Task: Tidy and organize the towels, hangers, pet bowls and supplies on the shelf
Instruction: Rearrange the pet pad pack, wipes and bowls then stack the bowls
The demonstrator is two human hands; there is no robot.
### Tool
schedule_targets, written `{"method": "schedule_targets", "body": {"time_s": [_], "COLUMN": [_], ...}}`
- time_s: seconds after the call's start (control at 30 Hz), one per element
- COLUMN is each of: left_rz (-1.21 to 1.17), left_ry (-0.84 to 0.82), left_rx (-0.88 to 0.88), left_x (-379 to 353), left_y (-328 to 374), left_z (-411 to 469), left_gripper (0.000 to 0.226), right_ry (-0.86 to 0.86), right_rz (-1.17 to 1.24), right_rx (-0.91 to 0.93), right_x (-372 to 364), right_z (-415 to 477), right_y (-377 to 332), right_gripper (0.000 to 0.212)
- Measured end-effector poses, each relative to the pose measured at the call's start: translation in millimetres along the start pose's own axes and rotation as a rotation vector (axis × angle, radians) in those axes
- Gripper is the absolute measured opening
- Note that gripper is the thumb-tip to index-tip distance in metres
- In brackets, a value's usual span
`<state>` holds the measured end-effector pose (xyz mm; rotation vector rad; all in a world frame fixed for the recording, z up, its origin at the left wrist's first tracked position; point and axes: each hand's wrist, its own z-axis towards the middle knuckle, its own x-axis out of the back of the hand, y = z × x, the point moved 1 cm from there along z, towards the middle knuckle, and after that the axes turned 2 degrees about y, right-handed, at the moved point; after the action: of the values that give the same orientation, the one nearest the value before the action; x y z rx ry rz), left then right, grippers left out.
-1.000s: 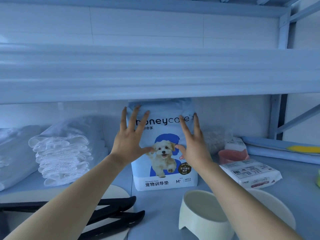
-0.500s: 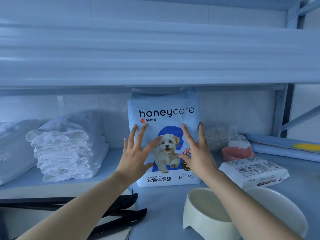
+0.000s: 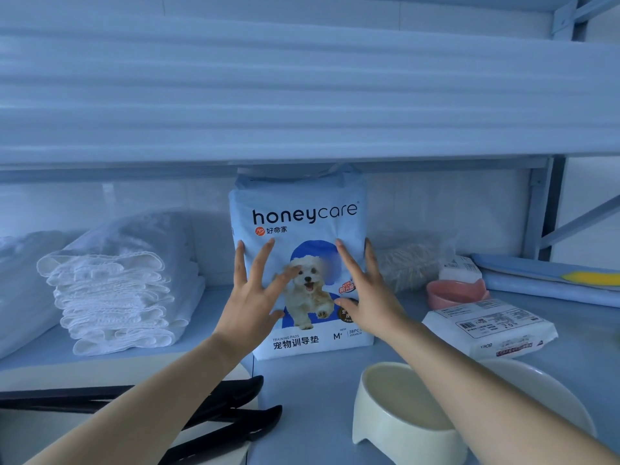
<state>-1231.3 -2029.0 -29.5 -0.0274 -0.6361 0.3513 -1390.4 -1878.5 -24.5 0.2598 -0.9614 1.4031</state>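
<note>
Between the two hands: pack of pet training pads (image 3: pixel 302 216), upright on the shelf (image 3: pixel 308 391), set well back, top close under the board above.

Left hand (image 3: pixel 250 297): fingers straight and fanned, palm facing the lower left of the pack's front. Right hand (image 3: pixel 372 297): likewise spread, at the lower right. Neither curls round anything. Whether the palms press the wrapper or sit just off it cannot be told. Likely purpose: flat palms square a soft pack and steady it upright.

Left of the left hand: folded white towels (image 3: pixel 114 297), stacked, near the pack but apart from it.

Below the left forearm: black hangers (image 3: pixel 218 421), lying flat near the shelf's front.

Below the right forearm: cream pet bowl (image 3: pixel 399 417), with a larger white bowl (image 3: pixel 543 391) just beside it.

Right of the right hand: pink bowl (image 3: pixel 453 292), with a flat white packet (image 3: pixel 489 330) in front of it.

Status, judged: pack seems placed; hangers and bowls look not yet sorted.
</note>
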Motion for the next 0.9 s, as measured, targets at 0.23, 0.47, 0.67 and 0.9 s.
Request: {"method": "schedule_targets", "body": {"time_s": [0.23,0.47,0.67,0.9], "left_rz": [0.140,-0.166,-0.412,-0.444], "left_ry": [-0.057,-0.149,-0.277,-0.494], "left_rx": [0.027,-0.057,0.014,0.048], "left_x": [-2.8,4.6,21.8,32.1], "left_y": [15.3,64.3,104.6,136.5], "left_z": [-5.8,-14.7,-30.5,-55.4], "left_gripper": [0.090,0.061,0.032,0.048], "right_ry": [-0.095,-0.117,-0.152,-0.275], "right_rz": [0.080,0.006,-0.021,0.007], "right_rx": [-0.004,0.093,0.156,0.223], "right_x": [11.9,40.7,63.6,85.3], "right_z": [-7.9,-50.9,-85.3,-113.4], "right_y": [4.0,11.5,20.9,27.7], "right_gripper": [0.091,0.058,0.034,0.023]}}
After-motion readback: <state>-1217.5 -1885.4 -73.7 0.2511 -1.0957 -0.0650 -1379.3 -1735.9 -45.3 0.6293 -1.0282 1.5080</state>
